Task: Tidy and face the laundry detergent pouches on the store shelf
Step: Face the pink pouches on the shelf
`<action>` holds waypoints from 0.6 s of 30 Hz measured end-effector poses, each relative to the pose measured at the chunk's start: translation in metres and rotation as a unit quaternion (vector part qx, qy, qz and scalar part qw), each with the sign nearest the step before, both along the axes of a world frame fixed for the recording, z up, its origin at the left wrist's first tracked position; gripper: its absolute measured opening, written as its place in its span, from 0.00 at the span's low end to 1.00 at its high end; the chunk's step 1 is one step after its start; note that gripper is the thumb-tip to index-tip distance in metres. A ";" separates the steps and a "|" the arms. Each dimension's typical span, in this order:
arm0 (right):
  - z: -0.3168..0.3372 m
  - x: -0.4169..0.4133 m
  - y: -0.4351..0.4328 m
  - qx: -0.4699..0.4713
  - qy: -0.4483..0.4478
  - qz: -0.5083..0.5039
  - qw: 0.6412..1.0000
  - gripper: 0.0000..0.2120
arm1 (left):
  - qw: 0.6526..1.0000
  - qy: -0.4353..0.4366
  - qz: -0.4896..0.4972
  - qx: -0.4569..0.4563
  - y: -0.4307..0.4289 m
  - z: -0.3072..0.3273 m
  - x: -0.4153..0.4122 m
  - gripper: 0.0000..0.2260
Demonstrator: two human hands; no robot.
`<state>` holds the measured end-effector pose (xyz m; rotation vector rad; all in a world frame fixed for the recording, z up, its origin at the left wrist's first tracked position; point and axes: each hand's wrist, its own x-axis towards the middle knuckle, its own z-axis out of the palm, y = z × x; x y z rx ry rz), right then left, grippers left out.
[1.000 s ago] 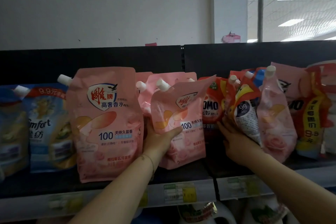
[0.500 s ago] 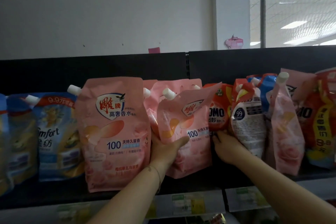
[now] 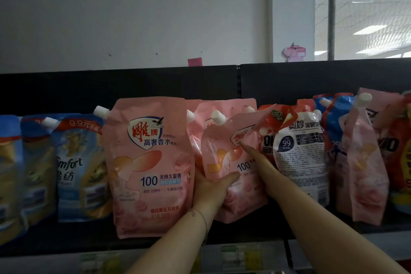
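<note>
Small pink pouch (image 3: 222, 158) in middle of shelf (image 3: 66, 244), between large pink pouch (image 3: 151, 167) and white pouch (image 3: 300, 162), tilted, top corner bent to right.

Left hand (image 3: 209, 191) grips its left edge: thumb (image 3: 230, 177) lies across front, other fingers hidden behind.

Right hand (image 3: 268, 175) at its right edge: one finger (image 3: 251, 151) straight, pressed on front near logo. Remaining fingers hidden, so real grip cannot tell.

Hands apart, pouch between them.
</note>
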<state>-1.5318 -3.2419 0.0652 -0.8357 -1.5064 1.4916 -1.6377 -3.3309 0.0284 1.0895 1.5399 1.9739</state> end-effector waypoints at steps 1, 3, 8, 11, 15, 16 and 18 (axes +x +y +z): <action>-0.001 -0.002 0.004 -0.002 0.002 0.005 1.000 0.26 | 1.000 -0.001 -0.002 0.000 0.001 0.000 -0.001 0.42; -0.002 -0.005 0.010 -0.025 0.030 0.016 0.999 0.27 | 1.000 -0.002 -0.006 0.001 0.001 0.000 -0.001 0.40; -0.001 -0.007 0.008 -0.033 0.004 0.016 0.999 0.33 | 1.000 -0.007 -0.009 -0.007 0.005 -0.003 -0.003 0.41; -0.007 -0.008 0.010 -0.036 0.000 -0.004 0.999 0.35 | 1.000 0.016 -0.011 -0.013 0.006 -0.005 -0.005 0.48; -0.013 -0.005 -0.002 -0.021 0.012 -0.038 0.999 0.29 | 0.999 0.046 -0.016 -0.018 0.004 -0.005 -0.009 0.53; -0.014 -0.005 -0.006 -0.016 0.023 -0.048 0.998 0.30 | 0.999 0.045 -0.021 -0.019 0.003 -0.005 -0.010 0.50; -0.017 -0.002 -0.013 -0.006 0.036 -0.071 0.997 0.34 | 0.998 0.040 -0.042 -0.016 0.002 -0.007 -0.013 0.45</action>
